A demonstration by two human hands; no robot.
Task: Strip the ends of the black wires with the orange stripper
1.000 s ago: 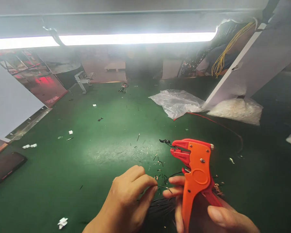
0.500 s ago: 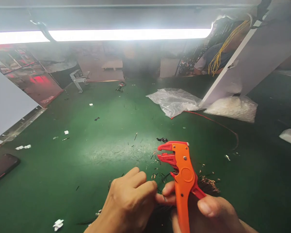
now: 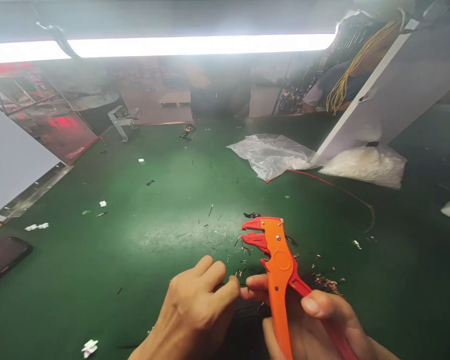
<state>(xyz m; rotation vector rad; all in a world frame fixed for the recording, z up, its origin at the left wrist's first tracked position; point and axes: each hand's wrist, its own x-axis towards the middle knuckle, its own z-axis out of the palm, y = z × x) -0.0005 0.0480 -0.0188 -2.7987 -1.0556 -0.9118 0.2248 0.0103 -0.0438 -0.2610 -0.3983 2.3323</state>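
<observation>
My right hand [image 3: 333, 320] is wrapped round an orange and red wire stripper [image 3: 281, 270], held upright with its red jaws apart and pointing left. The thumb lies over the red handle, and some fingers reach out behind the orange one. My left hand [image 3: 202, 300] is closed, thumb and forefinger pinched near my right fingertips. Whatever sits in that pinch is too hidden to name. Below both hands lies a dark bundle of thin black wires [image 3: 247, 320], partly covered by them. Small wire scraps [image 3: 243, 250] are scattered beyond my fingers.
A clear plastic bag [image 3: 270, 152] and a filled bag [image 3: 367, 167] lie by a slanted white panel [image 3: 390, 100]. A red wire [image 3: 333, 186] curves across the green table. A dark phone-like object [image 3: 7, 260] rests at left. Behind the panel sits a person [image 3: 326, 87].
The wire stripper has shifted slightly left, and more of its red handle shows, spread away from the orange one. My left hand has moved slightly left, still pinched.
</observation>
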